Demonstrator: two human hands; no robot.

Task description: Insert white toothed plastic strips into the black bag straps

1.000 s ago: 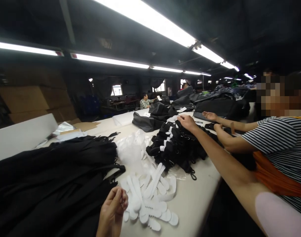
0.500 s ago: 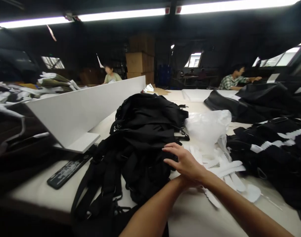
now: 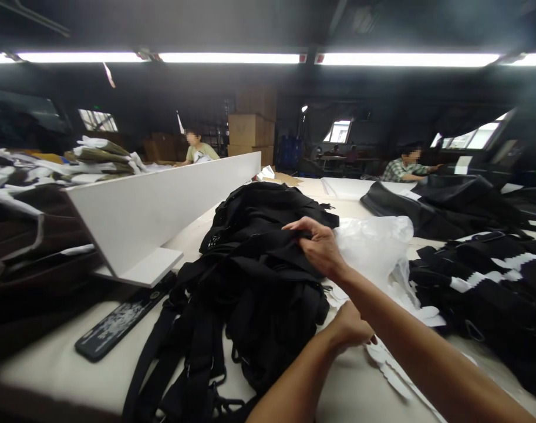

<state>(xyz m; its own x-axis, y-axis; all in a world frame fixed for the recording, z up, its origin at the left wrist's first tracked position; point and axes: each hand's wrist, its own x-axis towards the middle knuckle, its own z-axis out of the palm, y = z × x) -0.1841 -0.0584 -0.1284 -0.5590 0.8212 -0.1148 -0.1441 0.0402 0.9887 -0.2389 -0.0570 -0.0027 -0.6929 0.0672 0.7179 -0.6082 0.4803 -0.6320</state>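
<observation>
A heap of black fabric pieces with straps and buckles (image 3: 254, 276) lies on the pale table (image 3: 74, 376) in front of me. My right hand (image 3: 317, 245) reaches across it and pinches a fold of the black fabric near the top of the heap. My left hand (image 3: 350, 329) rests low on the table beside the heap, at the flat white plastic pieces (image 3: 393, 364). Its fingers are mostly hidden under my right forearm. A crumpled clear plastic bag (image 3: 376, 244) sits just right of my right hand.
A dark phone (image 3: 118, 322) lies on the table at the left, below a long white board (image 3: 162, 200). Another black pile with white toothed strips (image 3: 492, 276) fills the right. Black bags (image 3: 452, 200) lie farther back. Two seated people (image 3: 196, 147) (image 3: 404, 167) work beyond the table.
My view swung left from the co-worker's side to the black heap. My right hand moved up from lying flat on the heap and closed on a fold. My left hand drew back lower.
</observation>
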